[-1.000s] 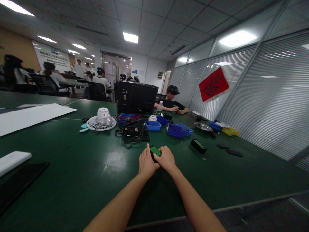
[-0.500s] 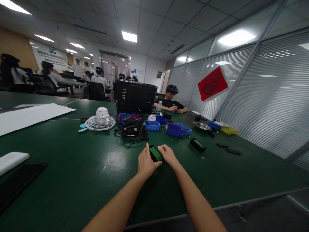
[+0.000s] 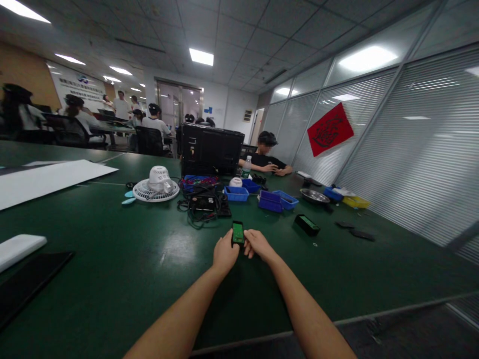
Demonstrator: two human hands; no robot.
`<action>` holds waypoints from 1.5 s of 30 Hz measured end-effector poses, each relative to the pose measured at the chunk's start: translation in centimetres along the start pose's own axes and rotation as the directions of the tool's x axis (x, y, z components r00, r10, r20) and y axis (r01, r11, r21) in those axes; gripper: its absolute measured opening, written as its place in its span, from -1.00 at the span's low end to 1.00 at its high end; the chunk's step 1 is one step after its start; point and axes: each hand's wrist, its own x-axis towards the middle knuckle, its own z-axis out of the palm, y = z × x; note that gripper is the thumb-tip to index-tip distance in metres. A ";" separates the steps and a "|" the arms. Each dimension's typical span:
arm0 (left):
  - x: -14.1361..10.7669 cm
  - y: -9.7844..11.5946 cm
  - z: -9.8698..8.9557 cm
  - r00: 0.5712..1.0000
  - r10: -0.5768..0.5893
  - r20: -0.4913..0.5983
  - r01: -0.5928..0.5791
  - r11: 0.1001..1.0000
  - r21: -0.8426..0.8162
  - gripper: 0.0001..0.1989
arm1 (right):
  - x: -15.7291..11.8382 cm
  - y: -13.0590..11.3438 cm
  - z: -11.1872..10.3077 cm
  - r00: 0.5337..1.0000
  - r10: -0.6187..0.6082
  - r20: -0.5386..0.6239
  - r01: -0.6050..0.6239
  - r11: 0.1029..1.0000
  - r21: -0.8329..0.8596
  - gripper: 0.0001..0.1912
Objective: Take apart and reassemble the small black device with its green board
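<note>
A small black case with a green circuit board (image 3: 238, 232) in its top stands almost upright between my hands, just above the green table. My left hand (image 3: 225, 252) is closed around its left side and lower end, thumb along the near edge. On the other side my right hand (image 3: 257, 244) has its fingers bent, with the fingertips against the case's right edge. The right thumb is mostly hidden. A similar black case with a green board (image 3: 307, 224) lies on the table farther to the right.
Beyond my hands lie a tangle of cables with a black device (image 3: 202, 203), blue bins (image 3: 236, 194) and a white fan (image 3: 156, 189). A metal dish (image 3: 315, 196) and a yellow tray (image 3: 356, 201) stand at the right. A person (image 3: 266, 159) sits across the table.
The case has turned from slanting to nearly straight and tilted up. My left fingers have closed around it, and my right fingers have bent lower along its right side.
</note>
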 end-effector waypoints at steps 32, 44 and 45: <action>-4.6 2.2 0.7 0.696 0.541 0.472 -0.571 0.816 -0.093 -0.76 | -0.4 -0.8 0.6 0.954 -0.259 -0.152 0.156 0.860 -0.485 -0.41; -1.0 -1.6 -7.6 0.970 -0.020 -0.242 -0.076 0.921 -0.382 -0.79 | -0.7 -1.9 5.4 0.936 -0.322 -0.144 0.236 0.875 -0.423 -0.39; -0.5 -2.7 -8.8 0.953 -0.100 -0.286 -0.015 0.927 -0.374 -0.80 | -0.9 -2.2 6.2 0.938 -0.318 -0.138 0.233 0.874 -0.427 -0.38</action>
